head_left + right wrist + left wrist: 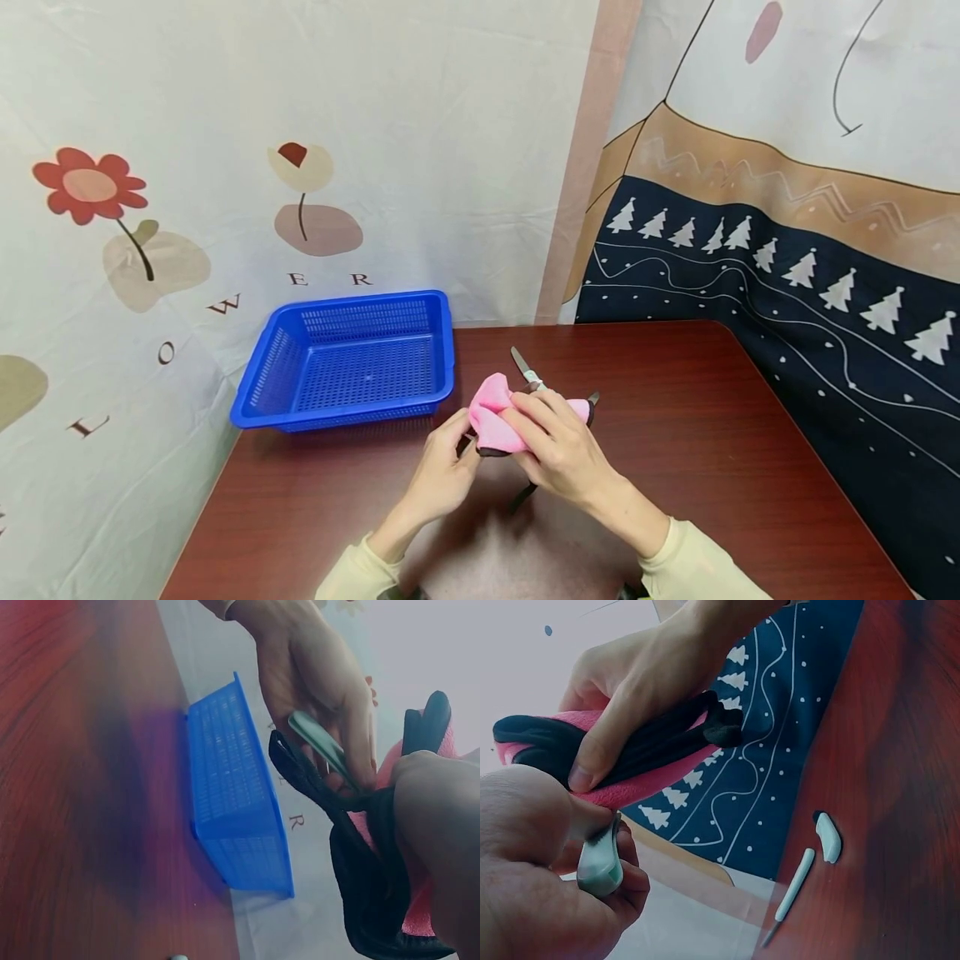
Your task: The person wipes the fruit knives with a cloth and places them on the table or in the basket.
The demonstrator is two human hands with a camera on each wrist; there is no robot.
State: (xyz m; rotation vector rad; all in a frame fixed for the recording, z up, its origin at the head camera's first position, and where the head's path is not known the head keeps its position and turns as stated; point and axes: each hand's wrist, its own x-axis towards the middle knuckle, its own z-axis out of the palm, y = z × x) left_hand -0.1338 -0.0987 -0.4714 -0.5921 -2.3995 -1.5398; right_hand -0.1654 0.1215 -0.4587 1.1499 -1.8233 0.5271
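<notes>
My right hand [562,450] grips a bunched pink cloth with black edging [492,412], its thumb pressing on the black folds in the left wrist view. In my left hand [442,471] is a utensil with a pale green handle [600,871], pinched between thumb and fingers. The cloth covers its far end, so its kind cannot be told. Beyond the cloth lies a table knife [519,363] with a grey blade and pale handle. Another pale-handled piece [828,837] rests beside it on the table, seen in the left wrist view.
A blue perforated plastic basket [341,423] stands at the table's back left. The dark red-brown table [675,467] ends against printed cloth hangings [465,150] at the back. A dark strap end [522,497] hangs below my right hand.
</notes>
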